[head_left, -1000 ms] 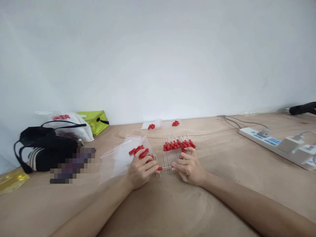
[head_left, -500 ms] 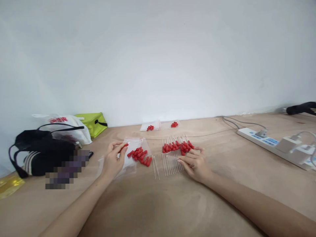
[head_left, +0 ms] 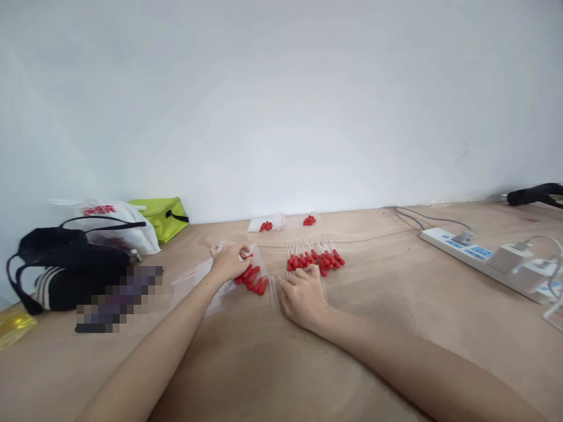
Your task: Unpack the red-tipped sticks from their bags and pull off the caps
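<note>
My left hand (head_left: 231, 262) is closed in a pinch over the left pile, a red rubber dropper bulb (head_left: 251, 255) showing at its fingertips. Loose red bulbs (head_left: 251, 282) lie just under it, partly on a clear zip bag (head_left: 259, 258). My right hand (head_left: 305, 296) rests with curled fingers over the thin clear tubes, hiding most of them; what its fingertips hold is hidden. A few bare clear tubes (head_left: 273, 298) lie left of that hand. Beyond it is a row of droppers (head_left: 314, 261), red bulbs toward me and clear tubes pointing away.
Two small bags with red bulbs (head_left: 266, 225) (head_left: 309, 220) lie by the wall. On the left are a black bag (head_left: 79, 269), a white plastic bag (head_left: 141, 234) and a lime-green bag (head_left: 160, 217). A power strip (head_left: 461, 246) with plugs and cables runs along the right.
My left hand has moved right, over the loose bulbs, with a red bulb still at its fingertips. My right hand has shifted left over the bare tubes; the tube it held no longer shows.
</note>
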The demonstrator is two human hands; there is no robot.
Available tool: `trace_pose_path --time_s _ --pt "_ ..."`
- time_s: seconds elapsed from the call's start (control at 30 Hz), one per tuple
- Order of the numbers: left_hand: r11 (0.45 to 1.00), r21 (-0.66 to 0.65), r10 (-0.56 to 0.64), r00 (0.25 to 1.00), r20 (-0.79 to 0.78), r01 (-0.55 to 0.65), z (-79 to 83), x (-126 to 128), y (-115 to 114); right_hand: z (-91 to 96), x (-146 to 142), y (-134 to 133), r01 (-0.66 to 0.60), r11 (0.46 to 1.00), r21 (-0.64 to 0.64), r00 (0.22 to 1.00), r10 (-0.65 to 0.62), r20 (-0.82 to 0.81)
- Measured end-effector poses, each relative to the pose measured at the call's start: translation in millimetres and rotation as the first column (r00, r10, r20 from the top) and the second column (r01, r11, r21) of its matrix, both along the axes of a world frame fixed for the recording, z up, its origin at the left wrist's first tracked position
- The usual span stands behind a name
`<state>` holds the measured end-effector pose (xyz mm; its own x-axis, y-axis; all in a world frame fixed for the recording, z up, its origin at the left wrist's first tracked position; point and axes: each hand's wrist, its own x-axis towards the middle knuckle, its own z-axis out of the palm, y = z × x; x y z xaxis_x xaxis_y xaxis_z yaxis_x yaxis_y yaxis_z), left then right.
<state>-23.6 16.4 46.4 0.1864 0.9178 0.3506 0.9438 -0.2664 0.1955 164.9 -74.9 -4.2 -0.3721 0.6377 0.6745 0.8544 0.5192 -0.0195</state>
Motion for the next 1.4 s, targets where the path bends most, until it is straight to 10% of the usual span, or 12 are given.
trace_pose_path --time_s 0.47,0.83,1.17,1.4 --pt "0.990 0.139 -0.005 0.994 0.114 -0.011 7.8 10.2 -12.8 9.2 10.4 -15.7 -0.165 0.960 -0.228 0.982 0.181 0.050" --pt "0.973 -0.098 -0.203 0.978 0.052 0.207 2.7 73.4 -17.7 4.5 -9.2 -16.8 -0.047 0.974 -0.220 0.997 0.033 -0.068" --pt "0.972 -0.097 -0.213 0.977 0.008 0.213 -8.2 97.9 -19.0 -3.5 55.3 -22.1 -0.025 1.000 -0.015 0.932 0.018 -0.363" --pt "0.978 0.114 -0.177 0.984 0.023 0.173 -6.1 69.0 -49.1 -11.3 82.9 -8.3 0.043 0.999 -0.022 0.939 -0.048 -0.341"
